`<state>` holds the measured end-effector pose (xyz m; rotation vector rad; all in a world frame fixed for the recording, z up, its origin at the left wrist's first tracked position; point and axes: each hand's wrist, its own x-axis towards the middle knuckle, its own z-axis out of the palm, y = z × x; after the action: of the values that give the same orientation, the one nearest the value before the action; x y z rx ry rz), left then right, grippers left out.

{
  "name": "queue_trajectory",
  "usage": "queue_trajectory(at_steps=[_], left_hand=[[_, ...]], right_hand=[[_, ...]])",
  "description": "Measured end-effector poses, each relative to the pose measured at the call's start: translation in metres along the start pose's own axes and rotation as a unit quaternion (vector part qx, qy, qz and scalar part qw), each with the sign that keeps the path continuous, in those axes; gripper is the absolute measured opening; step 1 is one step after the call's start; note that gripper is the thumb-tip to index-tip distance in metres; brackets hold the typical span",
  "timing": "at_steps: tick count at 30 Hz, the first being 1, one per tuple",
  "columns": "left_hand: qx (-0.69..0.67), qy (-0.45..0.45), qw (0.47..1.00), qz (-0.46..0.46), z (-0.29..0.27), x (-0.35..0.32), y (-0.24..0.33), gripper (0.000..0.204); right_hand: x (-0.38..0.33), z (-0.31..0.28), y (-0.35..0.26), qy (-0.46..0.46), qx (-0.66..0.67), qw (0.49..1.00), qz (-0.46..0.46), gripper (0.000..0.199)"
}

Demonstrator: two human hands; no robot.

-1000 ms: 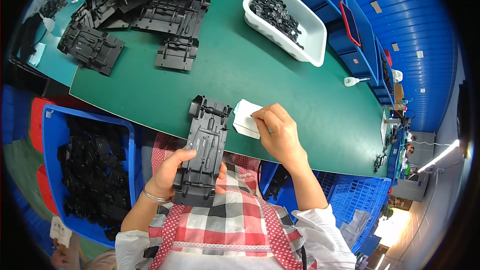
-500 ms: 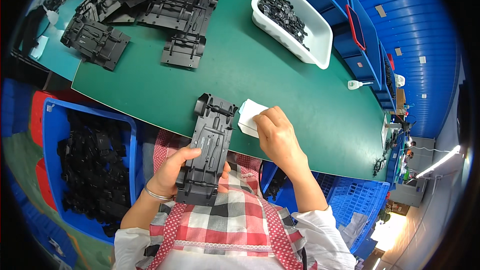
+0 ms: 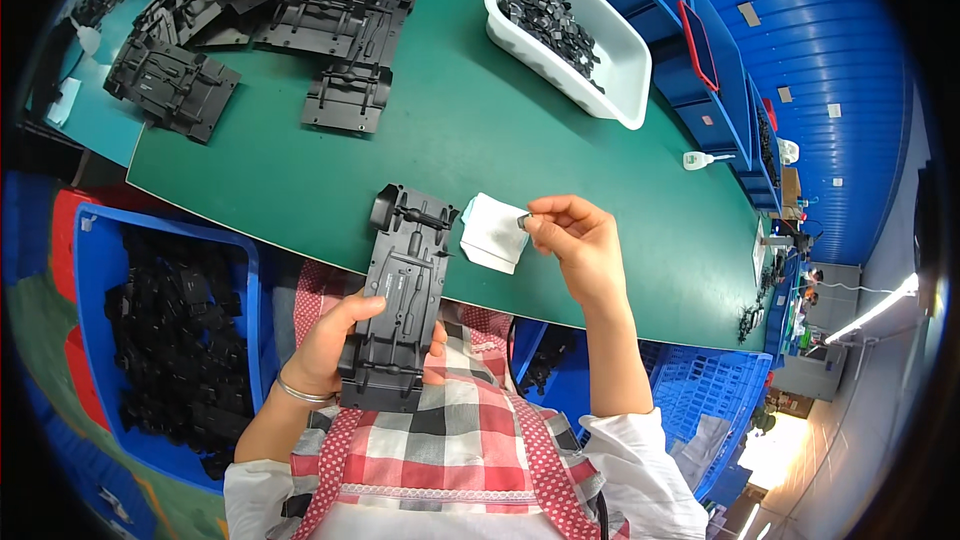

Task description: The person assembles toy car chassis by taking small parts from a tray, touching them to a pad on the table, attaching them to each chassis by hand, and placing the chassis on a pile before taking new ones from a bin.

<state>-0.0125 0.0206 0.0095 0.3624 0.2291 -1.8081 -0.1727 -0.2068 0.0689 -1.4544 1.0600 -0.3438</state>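
Note:
My left hand [image 3: 338, 338] is closed around the lower part of a black moulded plastic chassis plate [image 3: 402, 295], thumb on its face and fingers behind its right edge. The plate is tilted upright over the table's front edge. Between the thumb and forefinger of my right hand [image 3: 578, 245] is a small dark piece [image 3: 524, 223], too small to name. It is held just above the right edge of a white folded cloth or paper pad [image 3: 492, 238], which lies on the green table [image 3: 560, 165] beside the plate.
More black chassis plates [image 3: 175, 87] are piled at the far left. A white tub [image 3: 635, 80] holds several small black parts. A small white bottle [image 3: 697, 160] stands near blue bins [image 3: 737, 105] on the right. Left of me, a blue crate [image 3: 95, 340] holds black parts.
My right hand has lifted from the pad and turned, and the small dark piece now shows at its fingertips. The left hand still holds the plate. The whole view has shifted slightly.

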Motion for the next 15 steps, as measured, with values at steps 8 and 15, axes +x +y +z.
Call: queue_trajectory(at_steps=[8, 15], left_hand=[[0.008, 0.006, 1.0, 0.003, 0.001, 0.002, 0.0, 0.049], [0.024, 0.001, 1.0, 0.003, 0.003, 0.001, 0.002, 0.049]], right_hand=[[-0.004, 0.006, 0.008, 0.009, -0.044, 0.999, -0.021, 0.013], [-0.006, 0.025, 0.007, 0.013, -0.341, 0.912, -0.229, 0.011]])
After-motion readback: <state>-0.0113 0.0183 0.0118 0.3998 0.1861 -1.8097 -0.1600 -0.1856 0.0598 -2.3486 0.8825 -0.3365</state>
